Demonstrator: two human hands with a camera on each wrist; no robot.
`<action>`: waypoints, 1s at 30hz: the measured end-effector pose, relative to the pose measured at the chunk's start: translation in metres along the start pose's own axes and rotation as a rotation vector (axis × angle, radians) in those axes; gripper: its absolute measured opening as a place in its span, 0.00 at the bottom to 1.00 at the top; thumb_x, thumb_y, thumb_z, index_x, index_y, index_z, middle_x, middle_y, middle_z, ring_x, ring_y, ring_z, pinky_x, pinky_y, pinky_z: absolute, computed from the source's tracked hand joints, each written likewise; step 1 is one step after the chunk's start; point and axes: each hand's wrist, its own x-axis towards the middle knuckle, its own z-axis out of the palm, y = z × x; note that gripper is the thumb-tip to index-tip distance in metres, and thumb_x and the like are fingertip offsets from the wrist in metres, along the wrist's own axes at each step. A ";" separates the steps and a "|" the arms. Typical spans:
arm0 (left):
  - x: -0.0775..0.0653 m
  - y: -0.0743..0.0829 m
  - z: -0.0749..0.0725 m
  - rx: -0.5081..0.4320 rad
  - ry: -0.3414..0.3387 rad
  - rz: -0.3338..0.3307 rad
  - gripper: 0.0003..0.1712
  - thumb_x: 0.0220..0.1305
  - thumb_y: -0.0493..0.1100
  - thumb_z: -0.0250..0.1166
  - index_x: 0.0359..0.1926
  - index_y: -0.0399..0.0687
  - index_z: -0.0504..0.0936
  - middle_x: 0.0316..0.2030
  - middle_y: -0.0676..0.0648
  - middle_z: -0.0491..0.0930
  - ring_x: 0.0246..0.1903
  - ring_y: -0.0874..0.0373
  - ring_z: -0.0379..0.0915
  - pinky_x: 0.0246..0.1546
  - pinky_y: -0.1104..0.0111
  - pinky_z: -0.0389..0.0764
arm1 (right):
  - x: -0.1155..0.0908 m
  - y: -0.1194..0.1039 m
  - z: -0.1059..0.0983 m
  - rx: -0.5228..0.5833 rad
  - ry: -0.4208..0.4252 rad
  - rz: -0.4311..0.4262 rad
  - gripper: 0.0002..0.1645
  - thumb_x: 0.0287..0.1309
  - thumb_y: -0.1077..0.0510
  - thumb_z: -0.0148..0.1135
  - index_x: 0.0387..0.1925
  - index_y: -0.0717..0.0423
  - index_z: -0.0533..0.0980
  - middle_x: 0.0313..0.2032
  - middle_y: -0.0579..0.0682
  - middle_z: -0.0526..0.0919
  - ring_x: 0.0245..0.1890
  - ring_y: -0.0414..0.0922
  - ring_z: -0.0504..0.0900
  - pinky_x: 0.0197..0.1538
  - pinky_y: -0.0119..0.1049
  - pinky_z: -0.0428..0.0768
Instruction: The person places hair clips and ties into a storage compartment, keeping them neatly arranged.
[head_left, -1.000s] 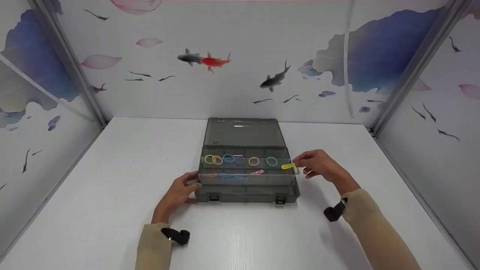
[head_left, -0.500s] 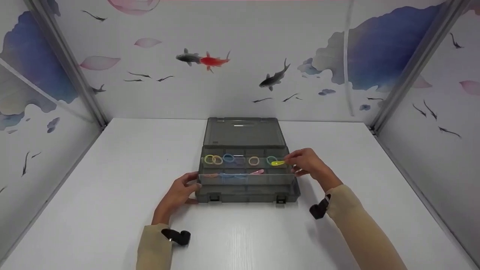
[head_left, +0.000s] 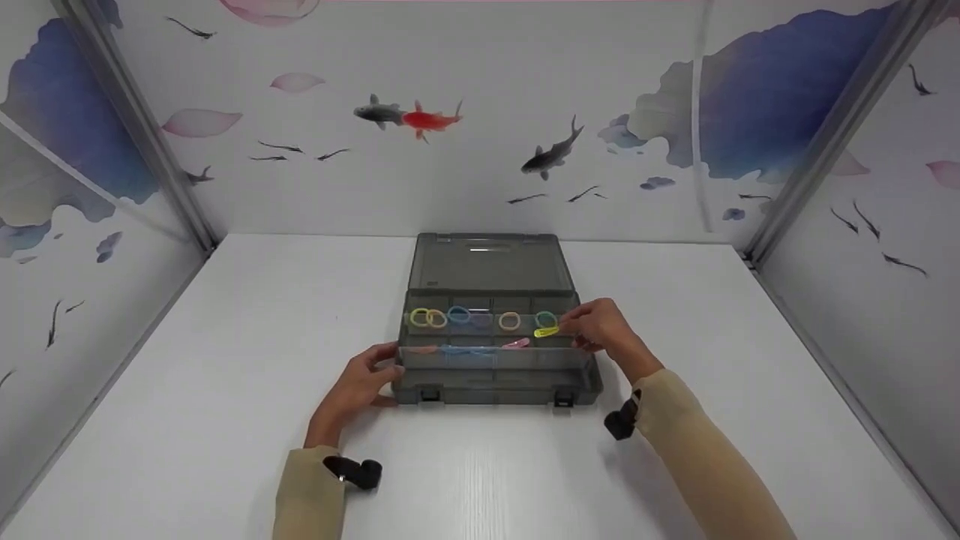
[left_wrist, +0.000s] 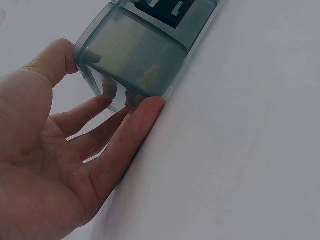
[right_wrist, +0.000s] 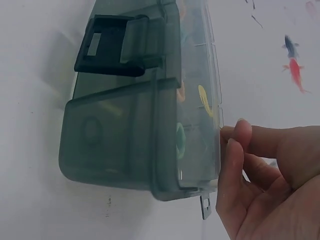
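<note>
A grey translucent storage box [head_left: 495, 394] lies with its lid [head_left: 487, 262] folded back. Inside it a clear divided tray [head_left: 540, 360] bears ring-shaped hair ties, yellow [head_left: 412, 316], blue [head_left: 459, 307], peach and green, with blue clips [head_left: 466, 350] and a pink clip [head_left: 516, 343] nearer the front. Between thumb and fingertips my right hand [head_left: 601, 330] pinches a yellow hair clip [head_left: 546, 332] over the tray's right compartments. My left hand [head_left: 360, 386] grips the box's left side; in the left wrist view its fingers [left_wrist: 132, 135] reach around the corner.
The box stands on a white table [head_left: 480, 480], its lid near the printed back wall [head_left: 480, 180]. Two black latches, one on the left [head_left: 430, 394] and one on the right [head_left: 563, 398], sit on its front. Metal posts frame the side walls.
My right hand has moved left with the yellow hair clip, from the tray's right edge to beside the green hair tie, and dipped slightly. My left hand stays on the box.
</note>
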 end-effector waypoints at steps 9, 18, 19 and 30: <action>-0.001 0.000 0.001 -0.003 -0.006 -0.021 0.31 0.69 0.40 0.58 0.72 0.45 0.67 0.71 0.38 0.67 0.63 0.43 0.70 0.48 0.51 0.87 | 0.003 -0.001 0.006 -0.087 0.039 0.000 0.15 0.62 0.61 0.65 0.47 0.67 0.84 0.36 0.58 0.87 0.19 0.37 0.78 0.26 0.31 0.79; 0.000 0.004 0.002 -0.001 -0.003 -0.011 0.33 0.69 0.40 0.59 0.73 0.44 0.65 0.72 0.39 0.65 0.64 0.41 0.70 0.48 0.52 0.87 | 0.006 -0.004 0.007 -0.162 0.056 0.025 0.13 0.60 0.62 0.65 0.44 0.66 0.85 0.24 0.52 0.85 0.17 0.38 0.77 0.23 0.31 0.77; 0.000 0.003 0.003 -0.002 -0.002 -0.012 0.32 0.69 0.40 0.59 0.73 0.44 0.66 0.72 0.39 0.65 0.64 0.42 0.70 0.47 0.52 0.87 | 0.006 -0.004 0.007 -0.183 0.060 0.023 0.13 0.61 0.61 0.65 0.43 0.66 0.85 0.23 0.52 0.85 0.18 0.38 0.77 0.23 0.32 0.76; -0.004 0.008 -0.005 0.029 -0.026 -0.012 0.38 0.72 0.47 0.61 0.76 0.41 0.58 0.73 0.35 0.61 0.68 0.36 0.67 0.47 0.52 0.87 | -0.001 -0.018 0.001 -0.384 0.078 -0.007 0.13 0.61 0.58 0.64 0.40 0.63 0.86 0.32 0.59 0.90 0.25 0.47 0.86 0.27 0.34 0.77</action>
